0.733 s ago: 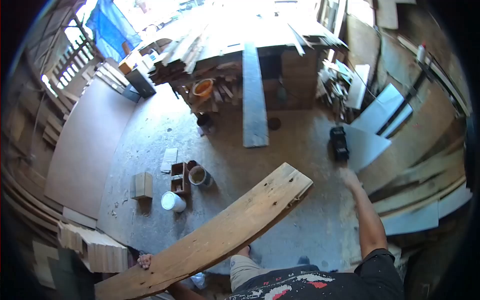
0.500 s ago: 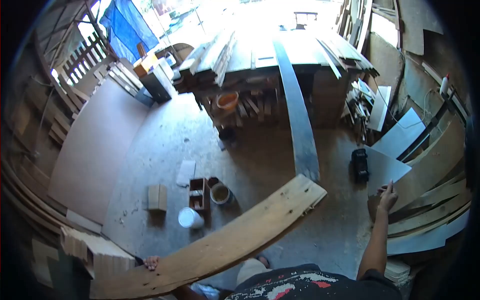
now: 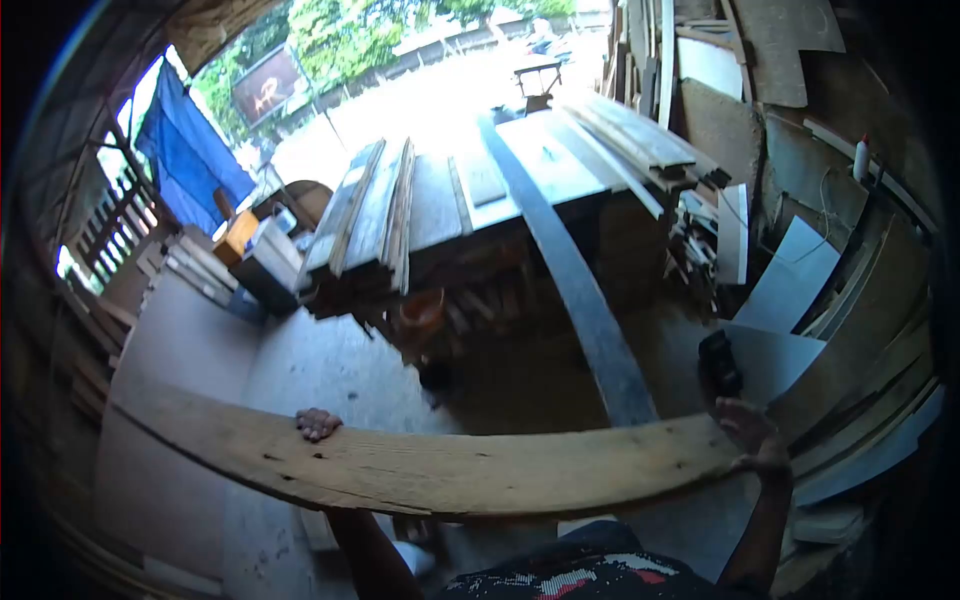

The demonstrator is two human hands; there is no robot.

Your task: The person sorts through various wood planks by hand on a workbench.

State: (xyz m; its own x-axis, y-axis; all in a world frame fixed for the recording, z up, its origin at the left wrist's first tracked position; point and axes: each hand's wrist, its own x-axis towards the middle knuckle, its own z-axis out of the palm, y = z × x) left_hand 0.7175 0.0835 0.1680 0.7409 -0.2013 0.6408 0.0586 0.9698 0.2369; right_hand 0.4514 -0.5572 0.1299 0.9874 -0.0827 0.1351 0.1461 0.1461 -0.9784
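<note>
A long, wide wooden plank with dark knots lies crosswise in front of my body. The fingers of my left hand are curled over its far edge, left of the middle, while that forearm passes underneath. At the plank's right end is my right hand, fingers spread and palm beside the end of the wood. Behind the plank, a long dark board slopes from the workbench down toward the plank's right part and overlaps it in this view.
Loose boards lie on the workbench ahead. An orange bucket sits under it. White panels and stacked sheets lean at the right, near a black object on the floor. A large brown sheet stands at the left.
The plank's left end has swung up and forward, bringing it nearly level across my front. My left hand rose with it; my right hand moved down to the plank's right end. The view tilted up.
</note>
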